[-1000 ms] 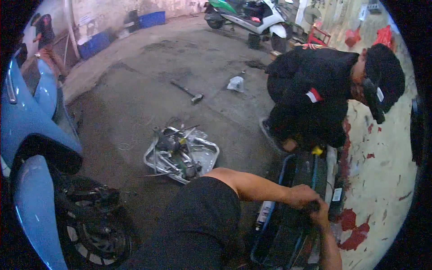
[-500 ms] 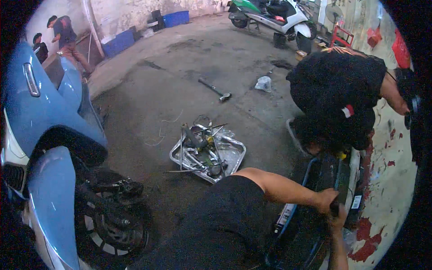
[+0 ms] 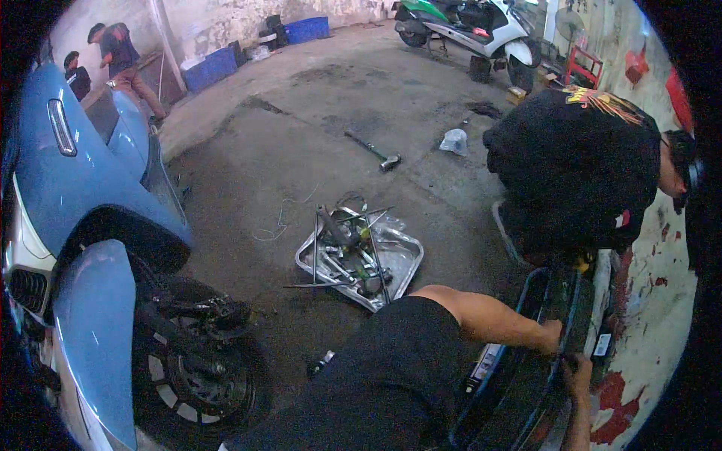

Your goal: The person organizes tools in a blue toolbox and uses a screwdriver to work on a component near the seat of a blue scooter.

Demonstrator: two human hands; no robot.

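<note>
My bare forearms reach toward a long dark panel with blue edging (image 3: pixel 526 398) along the wall at lower right. My left hand (image 3: pixel 547 338) is closed at its inner edge, fingertips hidden. Just below and right, my right hand (image 3: pixel 577 370) has curled fingers on the same panel; what it grips is unclear. A pale labelled tube (image 3: pixel 483 364) lies beside the panel's left side. Left of my left arm is a metal tray (image 3: pixel 406 252) heaped with tools and rods.
A blue scooter (image 3: pixel 94 203) fills the left, a white-green one (image 3: pixel 481 37) stands behind. A crouching co-worker (image 3: pixel 571 173) is just beyond my hands; two people (image 3: pixel 120 56) are at back left. A hammer (image 3: pixel 387 161) and plastic bag (image 3: pixel 453 141) lie on the floor.
The scene has shifted rightward in view. The co-worker's head has dipped toward the right. My hands, earlier together around a dark piece, are slightly apart, the right one lower.
</note>
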